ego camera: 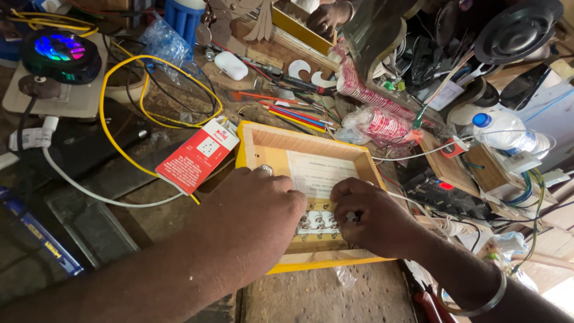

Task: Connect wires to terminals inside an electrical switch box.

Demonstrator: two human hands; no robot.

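A shallow wooden box with yellow edges (253,145) lies open on the cluttered bench, a white printed paper (320,170) stuck inside it. Both hands rest in the box's near half. My left hand (257,206) lies knuckles up, a ring on one finger, its fingertips touching a white row of switches (317,222). My right hand (368,215) pinches the right end of that row, fingers curled. A metal bangle (478,302) circles the right wrist. What is under the palms is hidden.
A red and white carton (198,155) leans against the box's left side. Yellow cable (122,107) loops behind it, beside a lit round device (60,54). Coloured pens, sleeves of red-printed cups (373,98), a plastic bottle (505,131), a black board (445,194). Another person's hand (327,15) at the top.
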